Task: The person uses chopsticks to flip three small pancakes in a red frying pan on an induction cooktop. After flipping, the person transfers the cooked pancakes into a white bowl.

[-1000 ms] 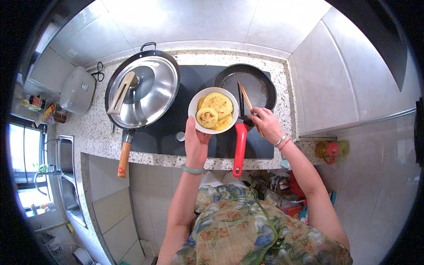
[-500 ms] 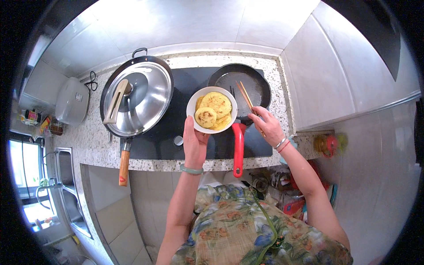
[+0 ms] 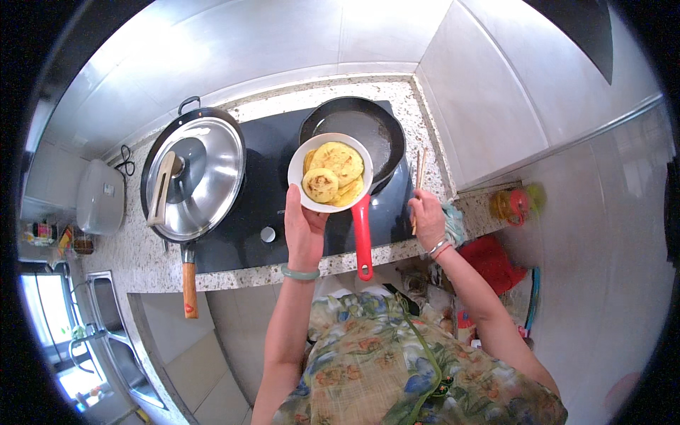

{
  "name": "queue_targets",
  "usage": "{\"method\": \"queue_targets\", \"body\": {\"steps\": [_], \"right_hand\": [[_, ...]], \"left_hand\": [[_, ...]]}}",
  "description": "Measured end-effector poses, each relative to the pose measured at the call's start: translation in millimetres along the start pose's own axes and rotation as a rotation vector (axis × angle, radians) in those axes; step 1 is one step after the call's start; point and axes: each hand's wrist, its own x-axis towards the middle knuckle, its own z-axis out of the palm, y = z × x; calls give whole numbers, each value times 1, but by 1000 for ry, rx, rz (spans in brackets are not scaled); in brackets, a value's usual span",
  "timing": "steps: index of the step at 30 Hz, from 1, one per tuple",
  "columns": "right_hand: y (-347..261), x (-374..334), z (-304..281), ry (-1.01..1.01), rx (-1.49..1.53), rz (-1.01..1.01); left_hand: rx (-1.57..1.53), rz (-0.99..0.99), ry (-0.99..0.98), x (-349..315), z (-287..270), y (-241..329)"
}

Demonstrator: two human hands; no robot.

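My left hand (image 3: 305,230) is closed on the rim and side of a white bowl (image 3: 294,173), held over the front of the black cooktop (image 3: 265,142). Several round yellow pancakes (image 3: 337,163) with browned spots are piled in it. Behind the bowl, and partly hidden by it, sits a dark frying pan (image 3: 354,117) with a red handle (image 3: 363,244); what shows of its inside has no food. My right hand (image 3: 428,216) grips a pair of wooden chopsticks (image 3: 420,168), right of the pan at the counter's edge, their tips pointing away from me.
On the left burner stands a wok (image 3: 151,134) under a domed steel lid (image 3: 205,163), its wooden handle (image 3: 189,287) sticking out past the counter. A pale cloth (image 3: 452,223) lies beside my right hand. A white appliance (image 3: 101,195) and a sink (image 3: 106,304) are at the left.
My right hand has moved the chopsticks from over the pan to the counter on its right. My left hand still holds the bowl. The whole view has shifted slightly.
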Motion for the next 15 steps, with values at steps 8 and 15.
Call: {"method": "queue_targets", "body": {"steps": [8, 15], "right_hand": [[-11, -8, -4, -82, 25, 25], [-19, 35, -37, 43, 178, -154]], "left_hand": [[86, -59, 47, -9, 17, -19], [-12, -65, 69, -19, 23, -23]]}}
